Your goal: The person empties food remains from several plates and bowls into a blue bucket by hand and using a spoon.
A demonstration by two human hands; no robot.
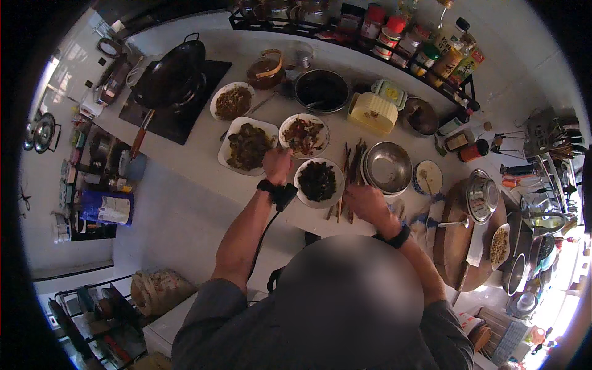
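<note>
My left hand (277, 165) is at the right edge of a white squarish dish (225, 155) that holds cooked greenish food (249, 147). Its fingers are curled, and I cannot tell whether they grip the rim. To its right stands a white bowl of dark leafy food (317, 181). Above that is a white plate of reddish-brown food (304, 135). My right hand (367, 203) is low over a loose bundle of wooden chopsticks (355, 162), its fingertips at their near ends. Whether it has hold of any is hidden. Beside it a steel bowl (388, 167) sits on white dishware.
A black wok (171, 83) stands on the cooktop at the left, its wooden handle (142, 134) jutting over the counter edge. Behind the dishes are a dark pot (322, 90) and a yellow basket (373, 113). A round chopping board (448, 249) carries a cleaver (476, 245).
</note>
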